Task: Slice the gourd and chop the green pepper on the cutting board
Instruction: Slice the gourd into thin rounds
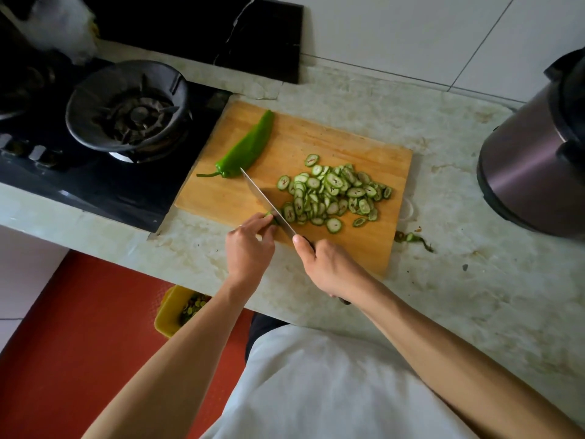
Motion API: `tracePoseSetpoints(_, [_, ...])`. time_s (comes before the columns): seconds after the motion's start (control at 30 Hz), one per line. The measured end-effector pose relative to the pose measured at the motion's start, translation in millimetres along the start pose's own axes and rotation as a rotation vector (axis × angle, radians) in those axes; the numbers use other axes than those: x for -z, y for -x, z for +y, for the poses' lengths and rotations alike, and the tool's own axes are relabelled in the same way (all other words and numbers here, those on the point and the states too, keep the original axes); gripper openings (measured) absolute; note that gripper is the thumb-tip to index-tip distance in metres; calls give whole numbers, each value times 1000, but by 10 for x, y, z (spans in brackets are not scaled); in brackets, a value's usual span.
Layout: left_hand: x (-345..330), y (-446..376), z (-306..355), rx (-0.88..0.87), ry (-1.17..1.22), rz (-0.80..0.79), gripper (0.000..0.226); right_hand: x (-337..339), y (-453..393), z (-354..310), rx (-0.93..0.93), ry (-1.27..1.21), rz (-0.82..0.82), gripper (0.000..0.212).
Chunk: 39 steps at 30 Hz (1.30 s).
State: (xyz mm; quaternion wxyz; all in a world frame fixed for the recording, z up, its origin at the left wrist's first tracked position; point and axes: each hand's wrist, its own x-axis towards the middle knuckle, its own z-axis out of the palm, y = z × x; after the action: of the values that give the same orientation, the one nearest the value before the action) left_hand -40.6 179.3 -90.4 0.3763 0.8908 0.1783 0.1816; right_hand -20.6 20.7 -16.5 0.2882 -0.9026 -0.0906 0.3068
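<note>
We see one wooden cutting board [316, 141] on the pale counter [459, 280]. On it lies one whole green pepper [245, 147], near the far left corner, with its stem pointing at the stove [95, 172]. It is not cut yet.

Our left hand [250, 245] curls its fingers down on the last small stub of gourd [269, 214] at the near edge of the board. Our right hand [329, 264] wraps tight around the handle of one knife [269, 201]. The blade sits right beside the stub, tip pointing at the pepper.

To the right of the blade is one big pile of gourd slices [332, 194], too many for us to count.

One green scrap [411, 238] lies on the counter just off the board. One dark pot [535, 160] stands far right. One yellow bin [172, 312] sits on the floor below.
</note>
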Motion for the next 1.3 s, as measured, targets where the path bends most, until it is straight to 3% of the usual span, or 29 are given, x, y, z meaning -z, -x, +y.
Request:
tracePoseSetpoints(0.7, [32, 28, 73, 50, 29, 21, 22, -117, -41, 120, 82, -55, 24, 63])
tracePoseSetpoints(1.1, [64, -30, 66, 46, 16, -60, 25, 145, -11, 272, -50, -125, 74, 66])
tracePoseSetpoints(1.3, [88, -101, 59, 79, 15, -90, 28, 232, 46, 307, 82, -116, 147, 54])
